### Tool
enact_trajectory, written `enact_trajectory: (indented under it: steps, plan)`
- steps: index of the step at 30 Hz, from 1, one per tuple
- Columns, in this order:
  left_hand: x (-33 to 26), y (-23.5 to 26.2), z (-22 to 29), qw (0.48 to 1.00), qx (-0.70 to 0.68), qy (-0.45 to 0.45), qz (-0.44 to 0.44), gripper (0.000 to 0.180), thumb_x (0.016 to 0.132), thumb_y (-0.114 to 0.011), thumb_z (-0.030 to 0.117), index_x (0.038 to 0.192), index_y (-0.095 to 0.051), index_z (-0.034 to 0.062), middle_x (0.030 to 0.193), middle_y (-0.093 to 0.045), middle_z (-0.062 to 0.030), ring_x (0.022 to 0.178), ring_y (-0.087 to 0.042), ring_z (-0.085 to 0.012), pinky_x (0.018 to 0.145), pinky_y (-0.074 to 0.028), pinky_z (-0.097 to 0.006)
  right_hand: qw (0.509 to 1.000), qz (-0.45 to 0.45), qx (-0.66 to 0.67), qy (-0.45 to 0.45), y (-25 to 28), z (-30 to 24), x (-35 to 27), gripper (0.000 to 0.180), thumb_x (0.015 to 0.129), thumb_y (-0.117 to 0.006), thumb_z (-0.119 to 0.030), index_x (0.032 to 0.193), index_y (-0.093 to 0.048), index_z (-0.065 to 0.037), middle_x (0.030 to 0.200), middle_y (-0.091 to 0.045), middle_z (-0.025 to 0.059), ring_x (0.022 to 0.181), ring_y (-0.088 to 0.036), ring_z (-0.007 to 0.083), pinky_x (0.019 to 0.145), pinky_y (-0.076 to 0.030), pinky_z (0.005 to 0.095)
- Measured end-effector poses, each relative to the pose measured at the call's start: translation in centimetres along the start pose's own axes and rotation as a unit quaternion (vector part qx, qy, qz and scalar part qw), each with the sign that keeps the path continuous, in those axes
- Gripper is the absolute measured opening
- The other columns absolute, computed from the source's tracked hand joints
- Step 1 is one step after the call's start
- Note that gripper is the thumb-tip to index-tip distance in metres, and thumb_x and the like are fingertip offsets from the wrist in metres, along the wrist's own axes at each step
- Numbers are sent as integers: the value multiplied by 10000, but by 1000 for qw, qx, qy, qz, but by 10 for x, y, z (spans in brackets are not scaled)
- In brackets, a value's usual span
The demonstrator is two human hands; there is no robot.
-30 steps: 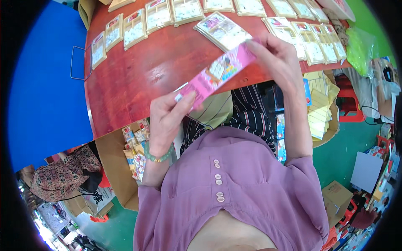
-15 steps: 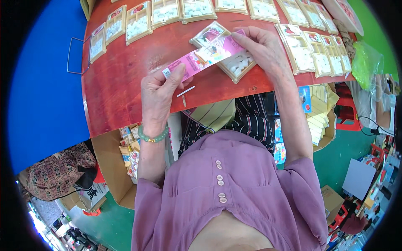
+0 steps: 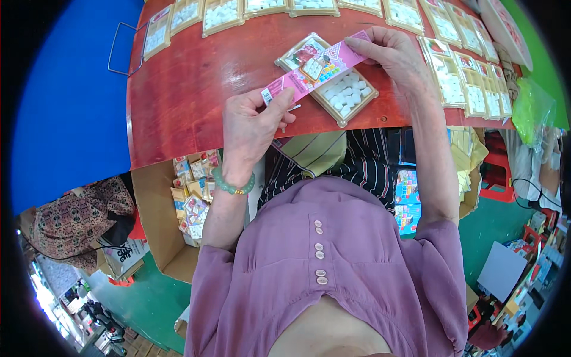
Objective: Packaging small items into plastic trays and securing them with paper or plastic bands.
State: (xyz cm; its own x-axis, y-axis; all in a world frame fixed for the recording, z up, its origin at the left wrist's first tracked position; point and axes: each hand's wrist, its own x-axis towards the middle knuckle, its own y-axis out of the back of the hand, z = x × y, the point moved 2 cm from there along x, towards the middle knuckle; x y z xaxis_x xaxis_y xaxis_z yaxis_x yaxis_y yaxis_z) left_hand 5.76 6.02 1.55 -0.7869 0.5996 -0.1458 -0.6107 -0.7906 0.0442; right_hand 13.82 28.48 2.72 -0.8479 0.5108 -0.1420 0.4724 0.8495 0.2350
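Between my two hands stretches a pink printed paper strip (image 3: 320,66), slanting up to the right. My left hand (image 3: 257,122) pinches its lower left end, and my right hand (image 3: 395,56) grips the upper right end. Beneath the strip lies a tan tray of white pieces (image 3: 345,95), set at a slant on the red table (image 3: 190,89). A picture panel with red fruit fills the tray's upper left part. The strip covers the tray's middle. A thin white stick shows beside my left fingertips.
Filled tan trays (image 3: 223,15) line the table's far edge, with several more (image 3: 446,83) at the right. A green plastic bag (image 3: 533,110) hangs at the right corner. Below the table's near edge, a cardboard box (image 3: 163,220) holds packed pieces. Another person's patterned clothing (image 3: 83,223) shows at left.
The strip has turned to show its printed face more fully, still held at both ends. The view has shifted, so the table and both hands appear farther right.
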Motion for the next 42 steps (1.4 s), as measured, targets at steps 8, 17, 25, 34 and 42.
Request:
enact_trajectory:
  steps: [8, 17, 25, 34, 42]
  plan:
    - [6, -7, -3, 996, 86, 11, 8, 274, 831, -686, 265, 797, -697, -6, 576, -627, -38, 487, -543, -44, 424, -383, -203, 999, -15, -36, 17, 5, 4, 6, 242, 768, -738, -225, 928, -678, -53, 832, -646, -14, 755, -532, 42, 713, -410, 205]
    - [18, -4, -6, 990, 133, 37, 10, 238, 818, -713, 234, 828, -704, -3, 701, -668, -36, 541, -579, -43, 426, -393, -177, 997, -14, -73, 9, -4, 12, 24, 249, 747, -761, -207, 918, -663, -54, 802, -639, -9, 708, -540, 46, 661, -423, 193]
    - [34, 7, -26, 983, 179, 42, 13, 248, 815, -716, 238, 825, -706, -9, 677, -658, -35, 532, -556, -43, 458, -415, -184, 996, -30, -88, -2, -19, 27, 48, 223, 755, -757, -223, 864, -645, -63, 740, -604, -21, 662, -513, 44, 609, -406, 190]
    - [33, 6, -19, 969, 246, -10, 31, 286, 809, -678, 240, 696, -656, -22, 531, -560, -95, 451, -511, -119, 439, -382, -278, 984, -27, -174, 10, -27, 28, 51, 248, 772, -744, -257, 861, -646, -47, 721, -610, -3, 652, -524, 49, 585, -405, 207]
    - [32, 4, -10, 947, 317, -48, 22, 328, 782, -659, 236, 591, -603, -26, 519, -517, -209, 451, -540, -333, 445, -379, -409, 963, 15, -258, 70, -28, 23, 46, 363, 737, -718, -327, 884, -656, -1, 799, -665, 171, 761, -653, 262, 705, -487, 369]
